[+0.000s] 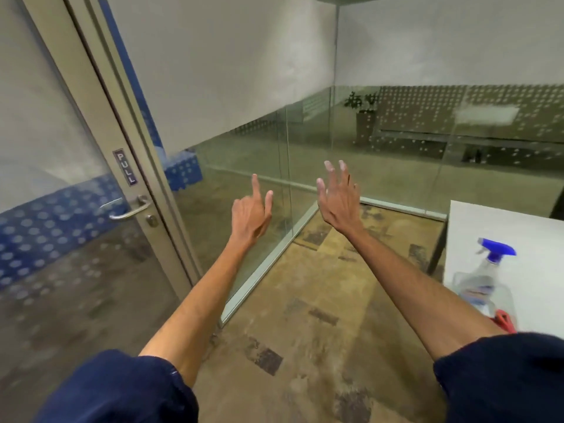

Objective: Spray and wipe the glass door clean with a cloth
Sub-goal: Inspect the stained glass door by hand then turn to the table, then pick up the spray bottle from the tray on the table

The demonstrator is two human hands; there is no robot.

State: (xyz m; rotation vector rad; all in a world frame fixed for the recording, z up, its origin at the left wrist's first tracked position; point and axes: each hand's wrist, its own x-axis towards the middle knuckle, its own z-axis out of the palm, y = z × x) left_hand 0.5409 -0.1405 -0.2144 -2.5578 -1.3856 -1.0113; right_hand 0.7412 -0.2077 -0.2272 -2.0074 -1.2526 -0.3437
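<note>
The glass door (58, 184) fills the left side, in a beige frame, with a metal lever handle (131, 209) and a PULL label. Both my arms are stretched forward in the air, empty. My left hand (251, 213) is to the right of the door, index finger raised and the others loosely bent. My right hand (338, 196) has its fingers spread straight. A clear spray bottle (483, 279) with a blue trigger head stands on the white table (518, 230) at the right. A bit of red cloth (505, 320) shows behind the bottle, mostly hidden by my sleeve.
Glass partition walls (244, 166) run from the door frame to a corner and on to the right, frosted above. Patterned carpet (305, 315) covers the floor between me and the glass. The table's dark leg (438, 245) stands near the right partition.
</note>
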